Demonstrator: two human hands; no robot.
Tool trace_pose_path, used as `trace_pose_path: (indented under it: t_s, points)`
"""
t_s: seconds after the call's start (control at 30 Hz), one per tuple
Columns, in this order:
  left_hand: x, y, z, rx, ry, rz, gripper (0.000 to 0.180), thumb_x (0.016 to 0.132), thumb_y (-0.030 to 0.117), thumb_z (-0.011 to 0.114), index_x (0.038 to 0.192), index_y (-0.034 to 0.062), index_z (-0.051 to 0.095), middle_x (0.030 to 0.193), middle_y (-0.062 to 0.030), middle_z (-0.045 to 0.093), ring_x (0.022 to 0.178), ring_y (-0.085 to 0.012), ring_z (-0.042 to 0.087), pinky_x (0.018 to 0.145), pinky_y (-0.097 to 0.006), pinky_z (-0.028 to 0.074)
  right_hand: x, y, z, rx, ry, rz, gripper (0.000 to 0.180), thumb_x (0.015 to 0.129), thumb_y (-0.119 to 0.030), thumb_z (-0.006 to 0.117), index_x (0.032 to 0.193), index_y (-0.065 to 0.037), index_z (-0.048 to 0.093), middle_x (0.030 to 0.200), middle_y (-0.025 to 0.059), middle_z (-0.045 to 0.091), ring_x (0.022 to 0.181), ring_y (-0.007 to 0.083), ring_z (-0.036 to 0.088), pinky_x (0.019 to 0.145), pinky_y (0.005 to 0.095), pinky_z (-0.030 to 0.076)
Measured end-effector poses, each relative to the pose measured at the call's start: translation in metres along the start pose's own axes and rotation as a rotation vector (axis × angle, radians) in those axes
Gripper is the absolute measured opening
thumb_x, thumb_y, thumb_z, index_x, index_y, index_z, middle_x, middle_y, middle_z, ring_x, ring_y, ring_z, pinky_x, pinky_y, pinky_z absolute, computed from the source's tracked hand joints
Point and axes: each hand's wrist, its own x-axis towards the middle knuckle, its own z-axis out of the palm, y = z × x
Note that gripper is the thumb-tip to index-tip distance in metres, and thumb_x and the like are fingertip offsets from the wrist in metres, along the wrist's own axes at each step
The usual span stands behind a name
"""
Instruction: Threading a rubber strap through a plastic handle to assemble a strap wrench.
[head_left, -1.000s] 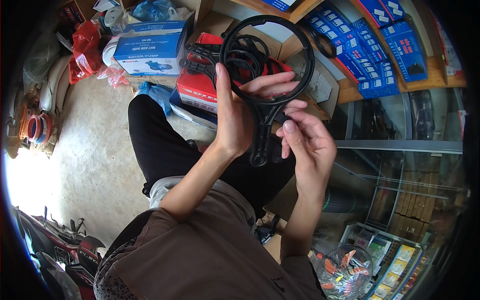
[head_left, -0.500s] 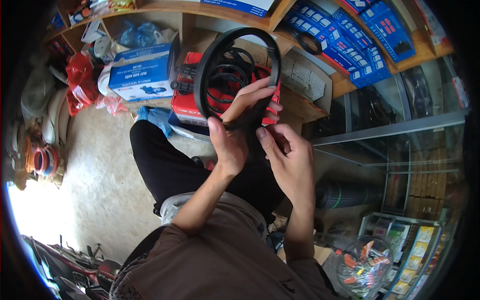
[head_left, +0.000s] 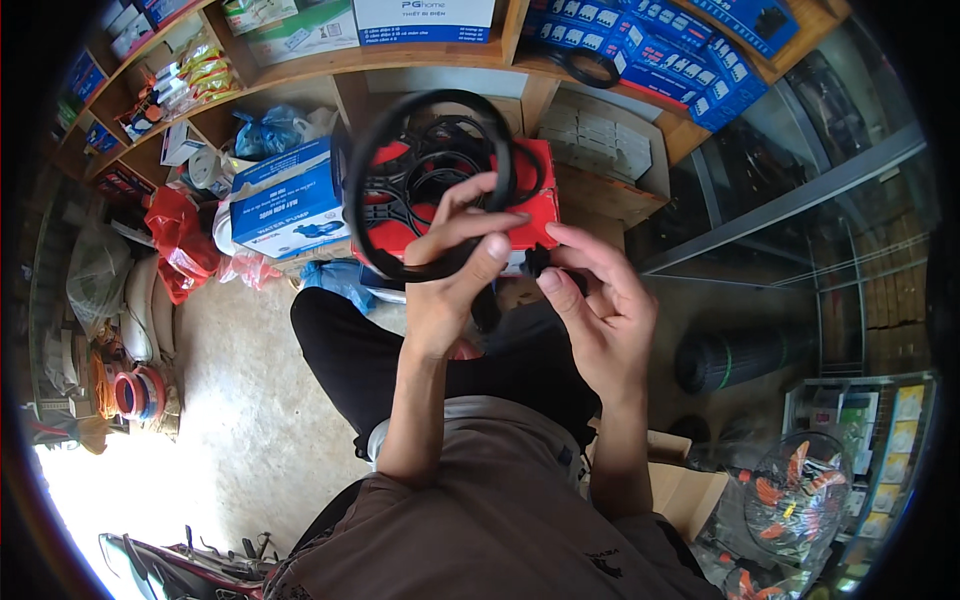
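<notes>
My left hand [head_left: 440, 305] is wrapped round the lower part of a black ring [head_left: 359, 195], its thumb up and fingers bent through the loop. The ring is tilted, and a dark stem-like part hangs below the hand. Between the thumb and forefinger of my right hand [head_left: 606, 312] is a small black knob-like piece [head_left: 537, 261], apart from the ring. Just behind both hands lies a red box [head_left: 541, 207] with several black rings and plastic parts on or in it; the held ring covers some of them.
A blue and white pump box [head_left: 290, 205] stands left of the red box, with red plastic bags [head_left: 175, 235] beyond it. Wooden shelves [head_left: 420, 58] run along the back. Right are a glass case, a dark roll [head_left: 745, 352] and a wrapped fan [head_left: 800, 490].
The small black piece in my right hand has come away from the ring, and the hands are farther apart. The ring has shifted left in view; the whole view has moved too.
</notes>
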Motion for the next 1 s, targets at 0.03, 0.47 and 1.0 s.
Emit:
trace_pose_path:
  t_s: [0.03, 0.47, 1.0]
  points:
    - [-0.001, 0.022, 0.009, -0.075, -0.009, -0.184, 0.027, 0.095, 0.02, 0.078, 0.116, 0.0016, 0.079, 0.141, -0.019, 0.06, 0.128, -0.0267, 0.056, 0.111, -0.04, 0.041, -0.001, -0.003, 0.0, 0.123, -0.015, 0.122, 0.032, 0.098, -0.01, 0.077, 0.128, -0.002, 0.069, 0.107, 0.0104, 0.075, 0.094, 0.0111, 0.068, 0.081, 0.0262, 0.054]
    - [-0.001, 0.03, 0.013, -0.093, -0.02, -0.141, 0.016, 0.095, 0.012, 0.078, 0.098, -0.0037, 0.073, 0.15, -0.0192, 0.049, 0.113, -0.0179, 0.064, 0.078, -0.03, 0.063, 0.001, 0.005, -0.008, -0.126, 0.044, -0.073, 0.019, 0.091, -0.01, 0.084, 0.108, -0.004, 0.078, 0.098, 0.0021, 0.073, 0.08, 0.0048, 0.062, 0.057, 0.0198, 0.039]
    - [0.0, 0.022, 0.004, -0.938, 0.139, -0.253, 0.087, 0.106, 0.071, 0.02, 0.112, -0.0016, 0.067, 0.119, -0.0201, 0.065, 0.077, -0.0211, 0.06, 0.076, -0.032, 0.049, 0.018, -0.023, -0.002, -0.454, -0.177, -0.306, 0.017, 0.087, 0.001, 0.083, 0.103, 0.0, 0.076, 0.083, 0.0061, 0.066, 0.069, 0.013, 0.058, 0.061, 0.0279, 0.046]
